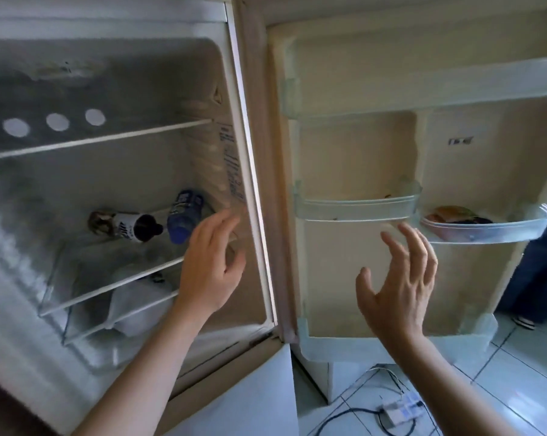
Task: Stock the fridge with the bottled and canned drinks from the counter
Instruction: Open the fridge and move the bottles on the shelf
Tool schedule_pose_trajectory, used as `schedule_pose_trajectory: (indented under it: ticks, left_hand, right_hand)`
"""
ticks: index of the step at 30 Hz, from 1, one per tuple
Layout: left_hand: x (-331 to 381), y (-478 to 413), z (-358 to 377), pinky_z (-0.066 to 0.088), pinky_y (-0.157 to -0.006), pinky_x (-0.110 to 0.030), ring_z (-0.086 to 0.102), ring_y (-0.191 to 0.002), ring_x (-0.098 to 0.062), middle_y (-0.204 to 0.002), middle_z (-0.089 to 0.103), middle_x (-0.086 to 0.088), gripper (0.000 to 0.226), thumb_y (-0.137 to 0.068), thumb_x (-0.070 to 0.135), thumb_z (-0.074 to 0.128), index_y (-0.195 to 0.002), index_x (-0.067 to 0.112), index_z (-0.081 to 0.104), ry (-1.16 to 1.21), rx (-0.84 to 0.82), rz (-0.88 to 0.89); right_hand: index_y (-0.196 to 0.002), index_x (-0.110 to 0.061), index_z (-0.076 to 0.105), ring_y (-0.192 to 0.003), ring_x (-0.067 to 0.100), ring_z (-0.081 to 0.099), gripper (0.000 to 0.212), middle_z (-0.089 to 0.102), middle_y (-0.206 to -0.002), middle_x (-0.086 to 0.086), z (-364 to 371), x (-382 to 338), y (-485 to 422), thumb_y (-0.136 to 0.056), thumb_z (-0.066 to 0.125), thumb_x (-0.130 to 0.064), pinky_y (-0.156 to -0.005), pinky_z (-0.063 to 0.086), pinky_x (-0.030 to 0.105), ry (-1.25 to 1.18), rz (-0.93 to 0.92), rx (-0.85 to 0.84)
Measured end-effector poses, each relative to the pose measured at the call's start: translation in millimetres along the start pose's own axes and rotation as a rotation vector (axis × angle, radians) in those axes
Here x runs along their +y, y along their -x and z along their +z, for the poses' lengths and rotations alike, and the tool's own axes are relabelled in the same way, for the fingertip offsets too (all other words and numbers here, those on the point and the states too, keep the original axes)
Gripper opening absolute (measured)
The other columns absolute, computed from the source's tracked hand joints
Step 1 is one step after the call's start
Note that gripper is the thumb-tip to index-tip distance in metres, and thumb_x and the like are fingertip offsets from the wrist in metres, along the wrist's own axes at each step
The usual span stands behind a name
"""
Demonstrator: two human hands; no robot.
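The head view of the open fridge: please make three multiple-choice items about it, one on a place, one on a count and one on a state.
1. Where is the food container?
A. in a door bin
B. on the top shelf inside
C. on the floor

2. How many drinks are seen inside the fridge?
A. one
B. two
C. four

3. How are the two hands?
A. both open, holding nothing
B. each grips a can
C. one grips a drink, the other is a fist

Answers:
1 A: the food container sits in the far right door bin.
2 B: only a dark bottle and a blue bottle show there, next to each other.
3 A: the left hand and the right hand have their fingers spread around nothing.
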State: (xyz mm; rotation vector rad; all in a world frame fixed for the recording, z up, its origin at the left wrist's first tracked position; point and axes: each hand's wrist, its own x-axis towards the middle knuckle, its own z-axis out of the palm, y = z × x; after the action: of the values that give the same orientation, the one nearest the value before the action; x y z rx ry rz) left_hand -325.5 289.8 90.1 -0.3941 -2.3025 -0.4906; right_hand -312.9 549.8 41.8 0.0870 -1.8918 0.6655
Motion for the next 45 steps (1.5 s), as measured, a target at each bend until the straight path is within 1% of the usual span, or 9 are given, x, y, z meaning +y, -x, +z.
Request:
schedule_pose_trajectory:
  ticks: [6, 13, 19, 21, 23, 31, 36, 42, 45]
  left_hand:
    - [-100.0, 25.5, -34.8, 0.028, -0.105, -0.028, 0.043, -0.126, -0.024, -0.132, 0.050, -0.008, 0.040, -0.085, 0.010, 0.064, -0.124, 0.007, 0.055, -0.095, 0.049, -0.366]
    - [-200.2, 22.2, -53.6, 0.040, -0.098, -0.039, 0.049, -0.119, -0.028, -0.128, 0.053, -0.009, 0.046, -0.079, 0.016, 0.067, -0.123, 0.011, 0.056, -0.281, -0.020, -0.537]
    - [-279.3, -16.7, -36.1, 0.028, -0.111, -0.039, 0.026, -0.139, -0.027, -0.151, 0.027, -0.004, 0.072, -0.081, 0.020, 0.068, -0.143, 0.019, 0.033, -0.405, -0.299, -0.464]
    - [-303.7, -31.9, -28.2, 0.019, -0.116, -0.038, 0.013, -0.143, -0.024, -0.155, 0.018, -0.001, 0.080, -0.081, 0.018, 0.068, -0.147, 0.024, 0.023, -0.499, -0.403, -0.386]
    - [-323.7, -43.4, -19.5, 0.019, -0.116, -0.040, 0.006, -0.145, -0.023, -0.156, 0.012, 0.002, 0.084, -0.082, 0.016, 0.067, -0.148, 0.029, 0.018, -0.540, -0.468, -0.372]
    - [-366.7, -65.2, -1.4, 0.016, -0.114, -0.046, 0.007, -0.145, -0.020, -0.157, 0.011, 0.002, 0.080, -0.085, 0.009, 0.058, -0.148, 0.030, 0.014, -0.679, -0.583, -0.223]
    - [-373.4, -72.2, 0.9, 0.031, -0.107, -0.041, 0.020, -0.141, -0.021, -0.153, 0.021, 0.001, 0.074, -0.087, 0.013, 0.059, -0.147, 0.030, 0.020, -0.655, -0.520, -0.216]
    - [-375.9, -72.2, -3.6, 0.028, -0.109, -0.043, 0.017, -0.144, -0.020, -0.156, 0.019, 0.002, 0.071, -0.086, 0.023, 0.062, -0.145, 0.026, 0.024, -0.622, -0.553, -0.235]
    - [-378.9, -69.8, -5.6, 0.033, -0.107, -0.041, 0.022, -0.142, -0.019, -0.153, 0.025, 0.001, 0.071, -0.084, 0.029, 0.064, -0.145, 0.024, 0.026, -0.607, -0.518, -0.203]
  right_hand:
    - [-0.112, -0.009, 0.059, -0.120, 0.030, 0.047, 0.043, 0.055, -0.126, 0.011, 63.7, -63.3, 31.4, -0.069, 0.063, -0.005, -0.097, 0.042, 0.042, -0.252, -0.225, -0.336]
    - [-0.124, -0.006, 0.057, -0.114, 0.031, 0.054, 0.058, 0.056, -0.126, 0.010, 174.4, -120.6, 11.2, -0.067, 0.067, 0.000, -0.092, 0.049, 0.042, -0.254, -0.312, -0.778]
    - [-0.145, -0.028, 0.029, -0.123, 0.024, 0.045, 0.071, 0.028, -0.150, -0.005, 275.4, -161.6, -14.7, -0.082, 0.057, -0.010, -0.090, 0.045, 0.034, -0.151, -0.399, -0.955]
    - [-0.148, -0.027, 0.024, -0.134, 0.024, 0.033, 0.075, 0.017, -0.154, -0.004, 304.4, -171.6, -24.0, -0.083, 0.055, -0.005, -0.102, 0.039, 0.034, -0.172, -0.482, -1.013]
    - [-0.148, -0.025, 0.021, -0.141, 0.026, 0.017, 0.078, 0.014, -0.155, -0.001, 329.7, -182.1, -31.1, -0.083, 0.055, -0.004, -0.113, 0.026, 0.037, -0.129, -0.625, -1.030]
    - [-0.146, -0.023, 0.027, -0.146, 0.024, -0.001, 0.074, 0.011, -0.158, 0.004, 387.0, -201.8, -28.3, -0.082, 0.064, -0.010, -0.114, 0.012, 0.051, 0.061, -0.999, -1.032]
    - [-0.140, -0.021, 0.038, -0.147, 0.022, 0.002, 0.057, 0.017, -0.157, 0.001, 401.1, -202.5, -30.8, -0.087, 0.056, -0.006, -0.115, 0.007, 0.049, 0.042, -1.039, -1.060]
    - [-0.143, -0.025, 0.036, -0.147, 0.021, 0.001, 0.056, 0.016, -0.158, -0.003, 397.1, -196.5, -25.5, -0.091, 0.053, -0.012, -0.117, 0.006, 0.045, -0.074, -0.942, -1.041]
    - [-0.141, -0.026, 0.041, -0.146, 0.021, 0.014, 0.063, 0.025, -0.156, -0.003, 386.7, -203.8, -33.0, -0.083, 0.066, -0.022, -0.117, 0.019, 0.039, -0.178, -0.840, -0.991]
